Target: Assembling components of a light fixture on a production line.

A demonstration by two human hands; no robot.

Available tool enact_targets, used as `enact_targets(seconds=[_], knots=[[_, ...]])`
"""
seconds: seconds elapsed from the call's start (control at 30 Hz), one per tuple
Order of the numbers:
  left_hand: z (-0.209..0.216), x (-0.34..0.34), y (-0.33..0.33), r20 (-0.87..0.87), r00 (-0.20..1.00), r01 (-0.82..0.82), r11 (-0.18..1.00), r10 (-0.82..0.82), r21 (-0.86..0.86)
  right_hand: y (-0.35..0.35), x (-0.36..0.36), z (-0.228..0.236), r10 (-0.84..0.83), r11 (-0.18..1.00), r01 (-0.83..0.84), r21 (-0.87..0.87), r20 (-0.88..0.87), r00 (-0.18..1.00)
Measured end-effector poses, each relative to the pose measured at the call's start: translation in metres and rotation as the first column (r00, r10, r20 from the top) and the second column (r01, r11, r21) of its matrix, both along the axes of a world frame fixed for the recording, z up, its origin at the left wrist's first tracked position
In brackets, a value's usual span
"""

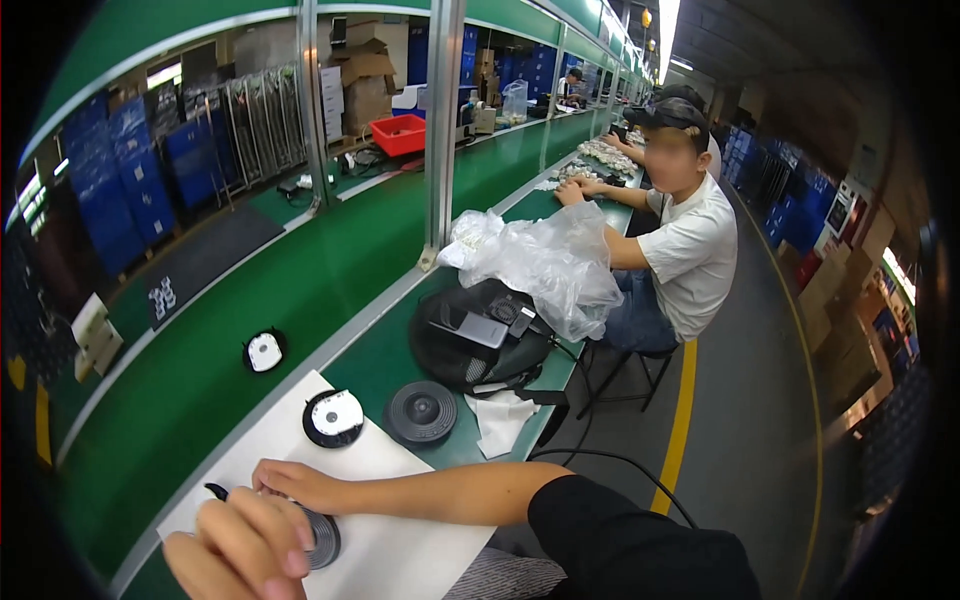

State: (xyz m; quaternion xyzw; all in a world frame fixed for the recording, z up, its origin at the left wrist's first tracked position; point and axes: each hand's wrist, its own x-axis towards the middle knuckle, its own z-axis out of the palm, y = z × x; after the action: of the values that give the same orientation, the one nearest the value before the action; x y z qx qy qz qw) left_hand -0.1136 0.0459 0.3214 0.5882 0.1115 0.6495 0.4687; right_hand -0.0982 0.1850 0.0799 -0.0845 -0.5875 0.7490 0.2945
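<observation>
Head-worn fisheye view, close above a green workbench (378,366), angled down and ahead

The ridged disc (325,541) looks matt, the sheet (400,555) smooth.

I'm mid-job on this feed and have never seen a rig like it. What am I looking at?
There's no machine: these are a person's bare hands. The picture comes from a wide fisheye camera on that person's head, so straight edges bend toward the rim. The left hand looms at lower left; the right hand lies just beyond it, its forearm crossing a white sheet. A dark ribbed disc shows partly behind the left hand; whether either hand grips anything is hidden. Farther up the sheet is a black disc with a white top. A second ribbed disc and a black bag rest on the green bench.
</observation>
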Motion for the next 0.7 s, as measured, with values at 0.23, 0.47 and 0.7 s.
enact_targets(seconds=[0.23,0.47,0.7], knots=[[0.003,0.024,-0.001,-0.101,0.991,-0.084,0.994,0.091,0.072,-0.008,0.008,0.02,0.012,1.0,-0.012,0.006,-0.008,1.0],[-0.032,0.046,0.008,-0.307,0.84,-0.402,0.893,0.447,0.203,-0.002,0.006,0.017,0.009,1.0,-0.007,0.031,-0.073,0.997],[-0.062,0.011,-0.009,-0.682,0.139,-0.467,0.655,0.718,0.594,0.01,-0.012,-0.004,0.021,0.993,-0.035,-0.11,-0.129,0.991]])
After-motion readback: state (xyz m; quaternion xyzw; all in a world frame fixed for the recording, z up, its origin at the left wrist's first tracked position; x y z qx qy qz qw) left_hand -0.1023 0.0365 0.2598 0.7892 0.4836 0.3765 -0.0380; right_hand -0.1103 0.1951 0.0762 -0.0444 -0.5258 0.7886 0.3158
